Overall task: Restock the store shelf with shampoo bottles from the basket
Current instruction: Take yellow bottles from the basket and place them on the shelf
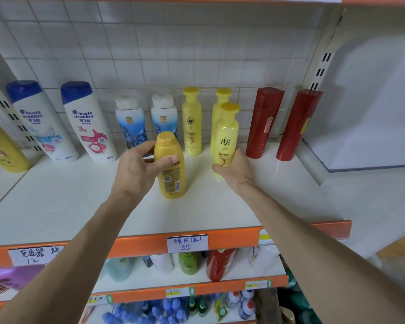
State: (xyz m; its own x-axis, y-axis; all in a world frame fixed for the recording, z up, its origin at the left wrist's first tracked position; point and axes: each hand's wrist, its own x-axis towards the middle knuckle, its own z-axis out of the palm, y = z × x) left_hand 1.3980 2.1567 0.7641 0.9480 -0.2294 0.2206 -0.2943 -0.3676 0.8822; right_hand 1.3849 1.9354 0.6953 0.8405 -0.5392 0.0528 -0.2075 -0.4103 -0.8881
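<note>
Two bottles, both upright on the shelf [56, 202]: left grip [136, 169] clamps the amber bottle [172, 183] out front, right grip [234, 169] wraps the pale yellow bottle [227, 136] low down, just ahead of its matching yellow pair [191, 122] at the back.

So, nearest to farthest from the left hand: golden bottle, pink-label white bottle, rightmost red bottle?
1. golden bottle, gripped by the left hand.
2. pink-label white bottle, back left.
3. rightmost red bottle, far right.
</note>
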